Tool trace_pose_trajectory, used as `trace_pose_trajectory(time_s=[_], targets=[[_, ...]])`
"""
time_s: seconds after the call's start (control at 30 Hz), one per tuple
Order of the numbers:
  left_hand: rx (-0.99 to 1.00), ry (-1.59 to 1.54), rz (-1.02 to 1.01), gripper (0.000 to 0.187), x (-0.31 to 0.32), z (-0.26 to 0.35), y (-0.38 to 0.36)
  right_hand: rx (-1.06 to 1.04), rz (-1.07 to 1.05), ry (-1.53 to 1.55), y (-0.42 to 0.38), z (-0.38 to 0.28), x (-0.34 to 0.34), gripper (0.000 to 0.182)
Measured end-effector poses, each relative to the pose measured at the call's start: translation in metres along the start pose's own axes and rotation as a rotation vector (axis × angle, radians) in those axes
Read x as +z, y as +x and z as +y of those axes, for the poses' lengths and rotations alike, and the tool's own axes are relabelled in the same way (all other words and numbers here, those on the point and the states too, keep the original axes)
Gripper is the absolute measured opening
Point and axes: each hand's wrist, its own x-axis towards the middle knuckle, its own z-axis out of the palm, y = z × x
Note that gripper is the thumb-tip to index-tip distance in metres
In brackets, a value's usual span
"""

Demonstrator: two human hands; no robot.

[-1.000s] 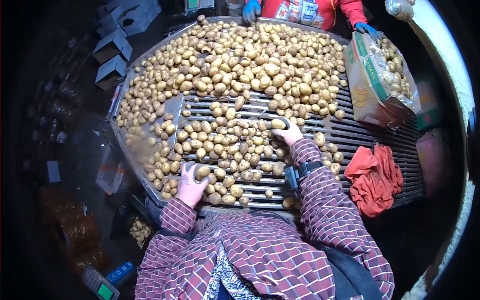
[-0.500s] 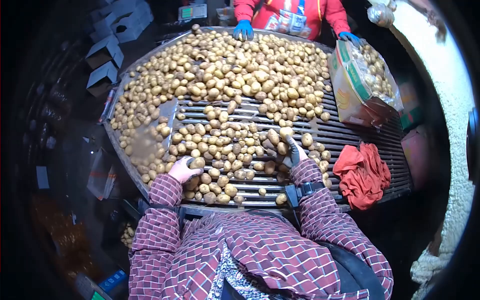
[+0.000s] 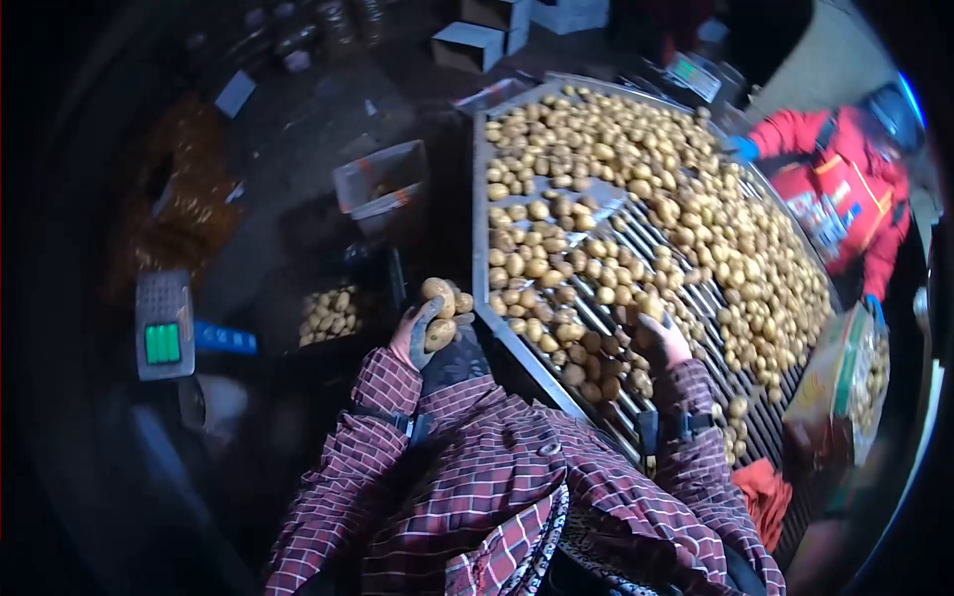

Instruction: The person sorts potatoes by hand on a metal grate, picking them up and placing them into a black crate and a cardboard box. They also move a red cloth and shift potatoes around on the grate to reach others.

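My left hand [image 3: 415, 336], in a dark-palmed glove, is closed round a few potatoes [image 3: 437, 290]. It is held off the left edge of the slatted table [image 3: 481, 209], near a dark container whose potatoes [image 3: 330, 316] show below and to the left. My right hand [image 3: 664, 340] is over the table with its fingers curled round a potato [image 3: 651, 304]. Many loose potatoes [image 3: 686, 204] lie about that hand and across the slats.
A co-worker in a red jacket [image 3: 845, 189] stands at the far right, one blue glove at the potatoes and one at a filled box [image 3: 835, 377]. A lit scale [image 3: 164, 328] is at left. Nearby are a pale bin [image 3: 383, 179] and a red cloth [image 3: 765, 502].
My view has swung left, so the table appears farther right. My left hand has left the table and moved out past its left edge, carrying potatoes. My right hand stays over the slats.
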Motion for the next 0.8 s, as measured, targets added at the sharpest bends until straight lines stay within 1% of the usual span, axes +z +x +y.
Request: trace_pose_trajectory(time_s=[0.07,0.1,0.13,0.17,0.2,0.27,0.3,0.37,0.4,0.43,0.47,0.5,0.53,0.57,0.6,0.67,0.7,0.73,0.77,0.8], targets=[[0.054,-0.004,0.082,0.043,-0.019,0.014,-0.028,0.072,-0.2,-0.247,0.01,-0.023,0.086,0.051],[0.046,0.02,0.142,0.043,-0.02,0.024,-0.043,0.077,-0.337,-0.207,0.014,-0.02,0.126,0.058],[0.091,-0.006,0.168,0.041,-0.03,0.028,-0.053,0.124,-0.533,-0.187,0.015,-0.019,0.163,0.065],[0.149,-0.08,0.133,0.038,-0.056,0.019,-0.052,0.174,-0.589,-0.167,0.016,-0.008,0.195,0.067],[0.191,-0.136,0.128,0.036,-0.065,0.023,-0.059,0.246,-0.655,-0.118,0.011,-0.01,0.219,0.069],[0.334,-0.371,0.289,0.033,-0.077,0.03,-0.062,0.105,-0.655,-0.093,0.009,-0.015,0.235,0.07],[0.527,0.507,0.46,0.031,-0.082,0.04,-0.061,0.056,-0.62,-0.114,0.007,-0.02,0.227,0.069],[0.662,0.931,0.438,0.029,-0.126,0.055,-0.049,0.004,-0.537,-0.113,0.022,-0.02,0.173,0.055],[0.612,0.825,0.438,0.032,-0.155,0.06,-0.044,-0.036,-0.488,-0.122,0.023,-0.024,0.134,0.05],[0.49,0.425,0.383,0.035,-0.192,0.065,-0.04,-0.101,-0.369,-0.053,0.008,-0.035,0.097,0.044],[0.345,-0.071,0.359,0.038,-0.229,0.07,-0.037,-0.149,-0.172,-0.057,-0.008,-0.042,0.058,0.041],[0.278,-0.206,0.403,0.041,-0.256,0.071,-0.029,-0.199,0.007,-0.164,-0.02,-0.044,0.01,0.036],[0.238,-0.259,0.487,0.045,-0.246,0.076,-0.022,-0.196,0.17,-0.004,-0.034,-0.036,-0.035,0.035],[0.203,-0.188,0.74,0.048,-0.235,0.075,-0.005,-0.321,0.306,-0.054,-0.047,-0.019,-0.09,0.034],[0.14,-0.12,0.99,0.052,-0.193,0.078,0.008,-0.293,0.466,0.059,-0.091,-0.024,-0.097,0.033],[0.176,-0.008,0.633,0.05,-0.164,0.066,0.033,-0.256,0.617,-0.099,-0.141,0.013,-0.166,0.029],[0.143,0.053,0.454,0.046,-0.138,0.059,0.046,-0.135,0.544,0.159,-0.158,0.047,-0.213,0.027],[0.112,0.11,0.278,0.042,-0.104,0.048,0.062,-0.116,0.75,0.137,-0.18,0.062,-0.207,0.026],[0.145,0.34,0.089,0.043,-0.076,0.034,0.079,-0.122,0.775,0.115,-0.199,0.072,-0.196,0.025],[0.126,0.434,0.012,0.042,-0.036,0.015,0.088,-0.124,0.797,0.093,-0.216,0.081,-0.187,0.024]])
